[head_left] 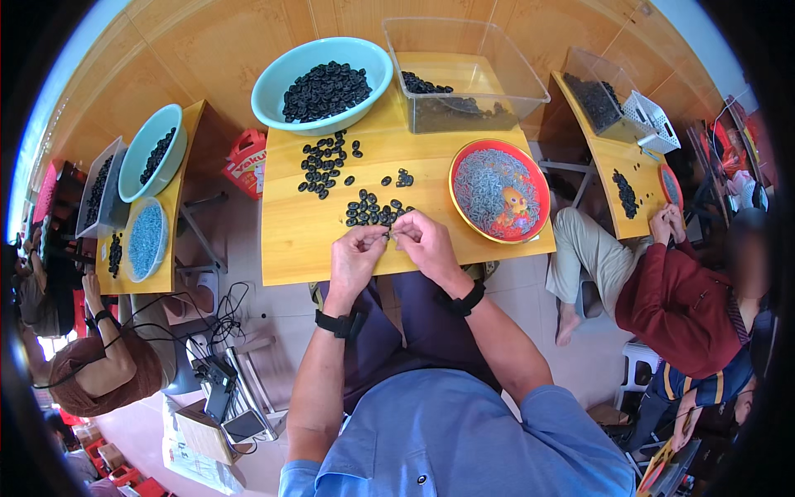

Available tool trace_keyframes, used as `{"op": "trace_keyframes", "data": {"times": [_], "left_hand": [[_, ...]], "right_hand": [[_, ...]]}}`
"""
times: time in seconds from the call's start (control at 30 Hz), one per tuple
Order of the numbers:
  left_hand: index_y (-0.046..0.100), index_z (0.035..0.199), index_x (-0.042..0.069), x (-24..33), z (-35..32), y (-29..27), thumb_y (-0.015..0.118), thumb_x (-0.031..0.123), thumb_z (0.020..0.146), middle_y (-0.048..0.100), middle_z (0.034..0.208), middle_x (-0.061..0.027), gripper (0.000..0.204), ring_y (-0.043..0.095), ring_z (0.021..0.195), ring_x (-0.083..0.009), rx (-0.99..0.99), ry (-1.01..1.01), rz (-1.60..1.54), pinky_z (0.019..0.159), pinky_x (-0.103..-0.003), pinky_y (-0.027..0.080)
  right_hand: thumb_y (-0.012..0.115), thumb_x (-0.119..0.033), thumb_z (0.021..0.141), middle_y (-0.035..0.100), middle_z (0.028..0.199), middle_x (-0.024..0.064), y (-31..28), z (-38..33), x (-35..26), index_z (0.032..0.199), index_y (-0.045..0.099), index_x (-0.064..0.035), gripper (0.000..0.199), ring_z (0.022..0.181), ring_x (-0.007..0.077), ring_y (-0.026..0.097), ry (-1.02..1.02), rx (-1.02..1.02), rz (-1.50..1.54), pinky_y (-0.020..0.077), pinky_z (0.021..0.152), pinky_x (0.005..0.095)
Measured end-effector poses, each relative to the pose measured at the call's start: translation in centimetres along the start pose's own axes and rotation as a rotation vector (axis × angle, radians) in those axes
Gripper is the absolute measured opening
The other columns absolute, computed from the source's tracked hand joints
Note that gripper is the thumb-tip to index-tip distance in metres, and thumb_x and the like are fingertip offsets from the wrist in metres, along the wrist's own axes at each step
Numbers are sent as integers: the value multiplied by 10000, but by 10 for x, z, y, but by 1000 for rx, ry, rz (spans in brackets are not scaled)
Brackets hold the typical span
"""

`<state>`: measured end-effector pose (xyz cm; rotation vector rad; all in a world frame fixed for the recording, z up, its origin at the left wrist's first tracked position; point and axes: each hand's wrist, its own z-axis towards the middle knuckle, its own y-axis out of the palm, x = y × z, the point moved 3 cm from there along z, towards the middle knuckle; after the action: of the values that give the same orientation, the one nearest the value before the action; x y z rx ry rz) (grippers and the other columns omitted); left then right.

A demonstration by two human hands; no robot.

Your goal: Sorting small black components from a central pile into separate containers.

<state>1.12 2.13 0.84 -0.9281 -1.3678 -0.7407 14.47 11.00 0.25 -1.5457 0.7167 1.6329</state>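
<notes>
Two hands meet over the near edge of the wooden table (290, 240). Left hand (356, 261) and right hand (426, 244) are both pinched shut, fingertips touching around one small black ring (389, 236). It is mostly hidden by the fingers, so I cannot tell how it sits in the grip.

Risks, as I judge them:
- The pinch sits right above the table's near edge. A slip likely sends the ring into the lap or onto the floor, not back onto the wood.
- A loose cluster of black rings (373, 209) lies just beyond the fingertips. A forward nudge of the knuckles scatters it.
- The red-rimmed plate of grey parts (499, 190) sits near the right hand, on its outer side, close to the table's right edge. An elbow swing could shove it.

Room: open wood to the outside of the left hand, good for resting. Ahead is crowded: more scattered rings (323, 166), then the teal bowl (321, 83) and the clear bin (464, 74), well apart from the hands. A person in red sits near, past the plate.
</notes>
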Motion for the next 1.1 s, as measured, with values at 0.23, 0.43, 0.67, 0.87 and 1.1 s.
{"op": "trace_keyframes", "data": {"times": [0.23,0.43,0.67,0.87,1.1], "left_hand": [[710,1046,-28,-2,0,-1,697,26,879,703,849,-12,177,600,729,-42,-13,-26,30,670,-196,492],[711,1026,-41,-4,2,-1,705,39,867,710,811,-41,178,613,698,-49,23,4,-10,652,-213,507],[714,1014,-44,-5,1,-2,706,44,864,719,813,-55,174,624,704,-54,42,8,-13,656,-215,511],[711,1012,-50,-5,1,-2,702,31,866,728,818,-73,167,664,717,-83,48,-9,-17,669,-228,532],[699,1039,-54,-4,1,-1,681,16,881,720,832,-73,174,665,735,-94,37,-33,-52,687,-226,531]], "right_hand": [[666,0,873,714,805,84,-2,-2,-1,950,659,37,85,697,106,680,0,7,23,539,627,259],[677,-39,868,697,769,99,0,-2,-5,933,667,13,84,636,147,664,-64,9,-115,510,588,285],[655,-65,872,662,764,130,1,-1,-17,895,641,2,72,662,248,655,-78,-19,-233,504,623,350],[636,-75,886,659,816,170,3,-1,-19,897,609,7,87,775,345,653,-202,-13,-322,504,687,409],[634,-65,887,663,811,161,3,0,-18,917,624,10,82,727,316,661,-170,-23,-295,505,649,383]]}}
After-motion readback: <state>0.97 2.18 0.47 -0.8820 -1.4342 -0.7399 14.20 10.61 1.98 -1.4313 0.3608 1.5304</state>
